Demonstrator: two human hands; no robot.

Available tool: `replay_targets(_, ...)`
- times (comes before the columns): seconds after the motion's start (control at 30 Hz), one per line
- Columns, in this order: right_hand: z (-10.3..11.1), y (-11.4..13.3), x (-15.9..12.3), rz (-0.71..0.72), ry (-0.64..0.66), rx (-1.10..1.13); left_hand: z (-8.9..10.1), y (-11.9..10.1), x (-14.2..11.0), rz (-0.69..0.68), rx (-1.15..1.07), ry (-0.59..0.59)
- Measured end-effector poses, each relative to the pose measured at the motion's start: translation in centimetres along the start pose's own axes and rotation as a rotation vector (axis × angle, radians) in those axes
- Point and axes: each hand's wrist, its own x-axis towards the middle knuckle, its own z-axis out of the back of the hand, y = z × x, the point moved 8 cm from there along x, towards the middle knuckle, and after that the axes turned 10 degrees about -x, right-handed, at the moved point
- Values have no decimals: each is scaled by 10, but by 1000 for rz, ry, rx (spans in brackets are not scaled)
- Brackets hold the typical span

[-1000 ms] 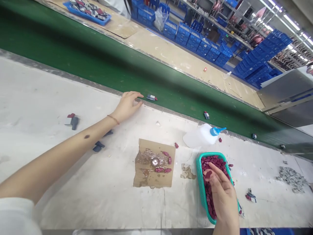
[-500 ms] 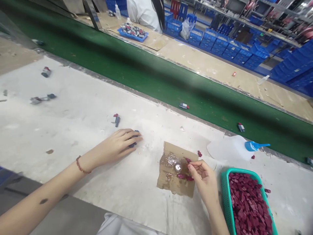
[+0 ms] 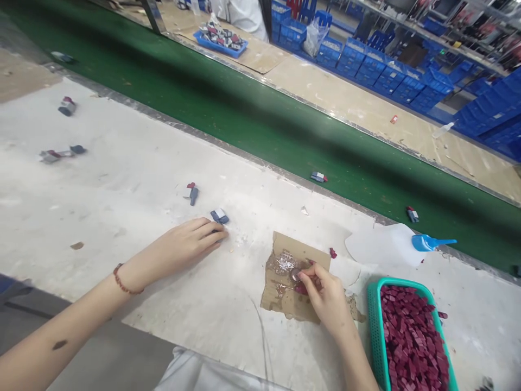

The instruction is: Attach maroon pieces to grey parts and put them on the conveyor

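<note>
My left hand (image 3: pixel 185 244) lies on the white worktable, fingers curled, its fingertips next to a small dark blue and white part (image 3: pixel 219 216). My right hand (image 3: pixel 323 296) rests on a brown cardboard scrap (image 3: pixel 285 296) smeared with shiny glue, its fingers pinched on a small maroon piece pressed at the glue blob (image 3: pixel 290 267). A teal basket (image 3: pixel 376 326) full of maroon pieces stands just right of my right hand. A white glue bottle with a blue nozzle (image 3: pixel 427 243) lies beyond the basket.
Small assembled parts (image 3: pixel 192 193) lie scattered on the table, others (image 3: pixel 318 177) ride the green conveyor belt (image 3: pixel 244 119). A second bench with a blue tray (image 3: pixel 220 38) and a person in white sits across the belt. Blue crates stack at the back right.
My left hand drew back from the belt edge to the table and slid off the blue part. My right hand left the basket and came down onto the glue on the cardboard.
</note>
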Motion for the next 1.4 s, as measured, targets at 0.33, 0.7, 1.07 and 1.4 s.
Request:
replay_targets(0.33,-10,-5,-1,-70,6,194,8,21,-6,145,-110,13)
replay_targets(0.7,-4,-23,-1,-278,-117,630,-54,-27,18,597,-1429,-43)
replay_targets(1.07,-4,-31,-7,-343,-256,879,-83,-65,50,756,-1865,-39)
replay_targets(1.4,-14,-15,-7,-309,-229,931,-97,-76,49,575,-1787,-51)
